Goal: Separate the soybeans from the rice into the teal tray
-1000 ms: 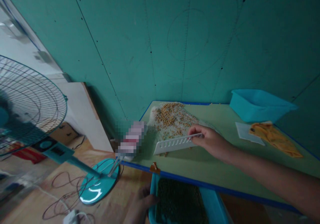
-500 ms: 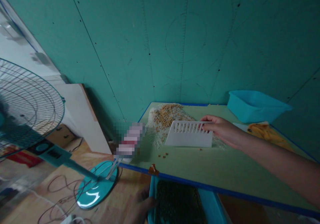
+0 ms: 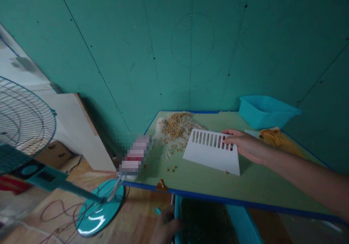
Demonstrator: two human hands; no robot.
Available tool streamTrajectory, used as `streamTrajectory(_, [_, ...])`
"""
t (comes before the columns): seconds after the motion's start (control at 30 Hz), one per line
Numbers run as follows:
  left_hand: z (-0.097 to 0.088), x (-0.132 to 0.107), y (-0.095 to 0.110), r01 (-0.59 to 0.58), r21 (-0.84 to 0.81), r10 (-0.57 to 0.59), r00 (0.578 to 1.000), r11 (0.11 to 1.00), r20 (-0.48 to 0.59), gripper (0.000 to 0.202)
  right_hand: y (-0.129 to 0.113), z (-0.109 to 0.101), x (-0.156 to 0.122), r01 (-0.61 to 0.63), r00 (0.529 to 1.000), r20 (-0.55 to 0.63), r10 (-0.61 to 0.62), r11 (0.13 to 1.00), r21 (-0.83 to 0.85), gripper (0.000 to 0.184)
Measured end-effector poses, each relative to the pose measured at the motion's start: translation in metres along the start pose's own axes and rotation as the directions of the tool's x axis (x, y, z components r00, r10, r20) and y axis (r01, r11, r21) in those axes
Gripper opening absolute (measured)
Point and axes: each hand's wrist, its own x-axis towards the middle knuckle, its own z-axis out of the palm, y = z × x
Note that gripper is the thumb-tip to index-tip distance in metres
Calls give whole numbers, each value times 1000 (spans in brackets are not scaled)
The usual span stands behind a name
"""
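Observation:
My right hand (image 3: 247, 146) reaches in from the right, closed on the upper right corner of a white slotted scraper (image 3: 211, 160). The scraper tilts over the pale green table (image 3: 261, 186), its row of slots along the top. Behind and left of it lies a pile of round tan beans (image 3: 178, 124) mixed with fine white grains (image 3: 160, 127). Below the table's front edge, my left hand (image 3: 167, 226) holds the left rim of a blue tub (image 3: 242, 222). Dark stuff that I cannot make out fills the tub; the left fingers are partly blurred.
A blue basin (image 3: 267, 113) stands at the table's back right, beside an orange-yellow cloth (image 3: 278, 140). A pixelated pinkish item (image 3: 136, 155) sits at the left edge. A standing fan (image 3: 29, 127) and loose cables (image 3: 57, 215) occupy the floor at left. A few stray beans (image 3: 171, 169) lie near the front.
The scraper has come toward me and turned so its face shows more, with its right end lower. The view has shifted right. My left hand stays at the tub's rim.

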Motion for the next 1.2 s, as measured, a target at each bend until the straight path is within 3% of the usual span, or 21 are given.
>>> streamTrajectory(0.27, [22,10,-13,42,-122,-31,995,992,94,21,21,-15,-14,-5,999,-46,5,1000,10,14])
streamTrajectory(0.47, [22,7,-8,48,-70,-45,998,996,33,14,30,-12,-33,-42,994,-100,47,998,51,15])
streamTrajectory(0.77, [25,5,-11,12,-171,-9,1000,985,17,15,39,-6,-51,-78,992,-94,88,992,100,15])
streamTrajectory(1.03, [15,3,-10,-7,-154,5,1000,988,-15,19,38,0,-53,-110,983,-132,124,988,110,12])
streamTrajectory(1.2, [1,-8,-1,-42,-135,28,994,990,-103,14,33,5,-43,-120,982,-132,137,984,130,12])
